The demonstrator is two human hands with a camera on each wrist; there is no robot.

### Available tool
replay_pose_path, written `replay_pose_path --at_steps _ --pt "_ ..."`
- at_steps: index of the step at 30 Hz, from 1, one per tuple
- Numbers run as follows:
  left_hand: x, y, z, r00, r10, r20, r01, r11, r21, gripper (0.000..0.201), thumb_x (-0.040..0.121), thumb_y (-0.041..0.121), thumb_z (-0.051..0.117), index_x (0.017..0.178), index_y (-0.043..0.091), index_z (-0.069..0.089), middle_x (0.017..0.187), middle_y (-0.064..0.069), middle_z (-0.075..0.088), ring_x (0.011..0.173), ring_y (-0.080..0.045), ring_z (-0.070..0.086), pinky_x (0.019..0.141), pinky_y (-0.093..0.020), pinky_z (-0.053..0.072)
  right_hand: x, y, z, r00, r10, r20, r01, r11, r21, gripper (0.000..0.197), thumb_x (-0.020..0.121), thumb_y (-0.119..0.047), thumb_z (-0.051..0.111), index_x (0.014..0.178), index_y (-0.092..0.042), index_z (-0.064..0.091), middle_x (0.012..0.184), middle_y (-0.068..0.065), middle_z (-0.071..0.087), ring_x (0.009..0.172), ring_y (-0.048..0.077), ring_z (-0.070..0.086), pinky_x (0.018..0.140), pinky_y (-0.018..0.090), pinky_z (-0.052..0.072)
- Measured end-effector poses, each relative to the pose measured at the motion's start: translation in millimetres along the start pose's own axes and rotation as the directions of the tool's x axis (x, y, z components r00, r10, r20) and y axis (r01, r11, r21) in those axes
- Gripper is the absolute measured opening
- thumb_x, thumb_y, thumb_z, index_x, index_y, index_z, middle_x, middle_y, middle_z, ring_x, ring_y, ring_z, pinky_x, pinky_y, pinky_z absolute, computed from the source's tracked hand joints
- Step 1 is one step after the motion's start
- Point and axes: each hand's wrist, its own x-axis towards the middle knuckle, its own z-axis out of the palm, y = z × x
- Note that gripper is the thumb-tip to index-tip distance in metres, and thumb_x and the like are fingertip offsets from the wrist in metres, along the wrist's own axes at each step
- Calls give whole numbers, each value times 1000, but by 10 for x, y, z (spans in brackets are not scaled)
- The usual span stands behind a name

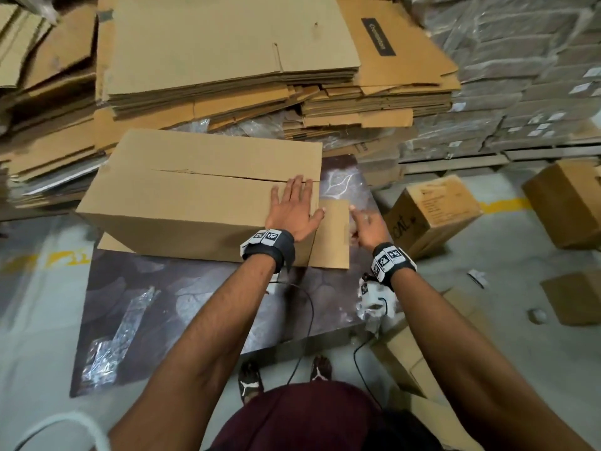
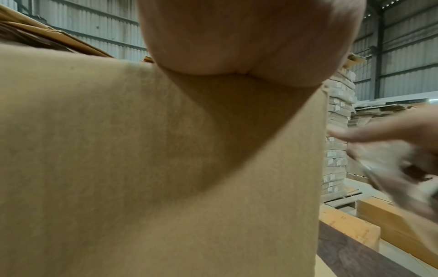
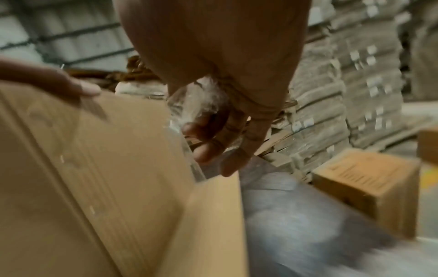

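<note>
Left hand (image 1: pixel 294 209) flat on carton (image 1: pixel 195 193) — right hand (image 1: pixel 367 227) holds plastic (image 3: pixel 201 101).

Dim, even warehouse light. Soft shadow below left hand (image 2: pixel 237 37) on carton (image 2: pixel 118 168). Right-wrist view motion-blurred; head-view edges bowed.

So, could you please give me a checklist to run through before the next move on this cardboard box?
1. Left hand pressing flat on the cardboard box: ok.
2. Top seam closed: ok.
3. End flap folded shut: not ok, it sticks out sideways.
4. Right hand free to fold it: not ok, its fingers hold clear film.
5. Whether that film is tape or wrap: cannot tell.
</note>
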Motion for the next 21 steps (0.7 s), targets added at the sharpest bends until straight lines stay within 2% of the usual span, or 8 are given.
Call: replay_pose_path --at_steps 3,4,6,10,12,14,17,21 --pt "21 -7 33 1000 3 -12 -2 1000 17 82 99 62 21 164 16 3 172 -10 1 158 -26 2 124 -59 5 -202 463 -358 996 56 63 -17 869 -494 81 90 -84 39 92 -8 68 94 15 72 88 31 68 87 44 54" --pt "24 -9 39 1000 6 -13 -6 1000 17 82 99 62 21 164 16 3 172 -10 1 158 -26 2 124 -60 6 -280 588 -464 987 125 100 -47 824 -565 84 89 -86 34 105 -11 69 108 15 70 101 34 66 95 47 50" --pt "31 -15 37 1000 12 -20 -12 1000 19 83 98 62 21 164 16 3 172 -11 2 158 -27 2 123 -60 7 -394 806 -606 957 243 159 -83 753 -653 70 98 -68 36 122 -9 66 126 19 64 115 37 61 102 48 46" --pt "29 -21 28 999 18 -34 -18 1000 9 83 97 62 22 164 15 4 171 -11 1 158 -28 3 124 -61 6 -493 1086 -686 944 263 197 -9 620 -785 58 90 -49 42 126 -9 64 144 22 50 125 36 50 108 48 42" --pt "21 -20 18 999 18 -31 -18 1000 4 84 98 62 23 164 15 3 171 -11 1 158 -28 2 124 -61 5 -553 1157 -626 966 221 134 -9 547 -837 47 95 -33 53 136 -9 56 149 23 43 132 40 42 111 48 38" --pt "12 -18 7 1000 13 -27 -13 1000 5 84 98 61 24 164 15 3 171 -11 0 158 -28 2 124 -61 5 -625 1173 -557 994 104 32 -26 506 -862 46 93 -26 61 136 -14 50 143 20 51 127 41 45 105 47 40" --pt "-4 -11 -5 1000 9 -18 -9 1000 -1 84 98 62 24 164 15 3 171 -11 0 158 -28 1 124 -60 4 -695 1207 -506 998 -58 -12 14 428 -903 30 90 -21 69 118 -19 58 127 10 63 115 35 50 93 44 43" --pt "-12 -13 -22 1000 18 -9 -18 1000 -13 86 98 65 24 164 15 3 171 -11 -1 158 -28 0 124 -61 4 -778 1302 -509 999 -48 8 26 378 -925 32 72 -27 91 93 -14 72 121 7 54 108 28 47 87 42 49"
